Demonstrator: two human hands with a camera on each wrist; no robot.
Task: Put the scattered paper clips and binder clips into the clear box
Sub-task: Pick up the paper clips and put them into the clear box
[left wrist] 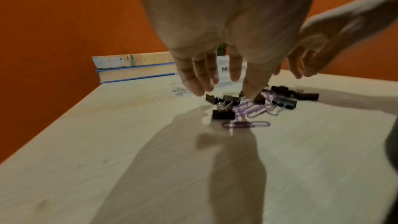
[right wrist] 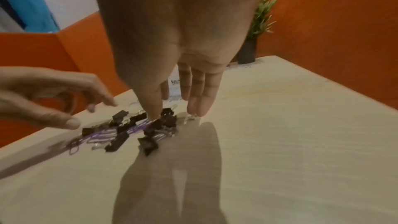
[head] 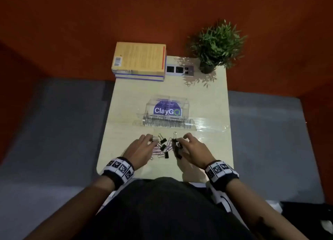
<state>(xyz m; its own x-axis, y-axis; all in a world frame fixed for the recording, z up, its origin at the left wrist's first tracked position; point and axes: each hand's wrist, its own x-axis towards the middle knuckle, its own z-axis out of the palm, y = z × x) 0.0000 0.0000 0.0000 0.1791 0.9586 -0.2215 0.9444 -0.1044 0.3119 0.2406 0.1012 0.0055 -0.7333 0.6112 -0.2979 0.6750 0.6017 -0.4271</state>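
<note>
While both hands flank the pile, nothing is lifted yet — I read this as the gathering step, before any transfer. My left hand (head: 139,147) sits at the left edge of the heap, fingers extended and slightly spread, tips down among the black binder clips (head: 163,146); the left wrist view shows no pinch, nothing held. My right hand (head: 193,147) mirrors it on the right side, fingers straight and apart, one tip touching a binder clip, per the right wrist view. Nothing held there either.

Purple paper clips (left wrist: 247,110) lie tangled under and between the binder clips, all on the table (head: 126,113) at its near middle. The clear box (head: 167,106) stands farther off, directly beyond the pile, apart from it; its top looks open, though I cannot tell for sure through the glare.

Next move, as I judge it — draw the two hands together to bunch the heap, then curl the fingers under a portion and carry it to the box. The flat paper clips will likely resist scooping off the smooth wood; strays may need pinching singly.
</note>
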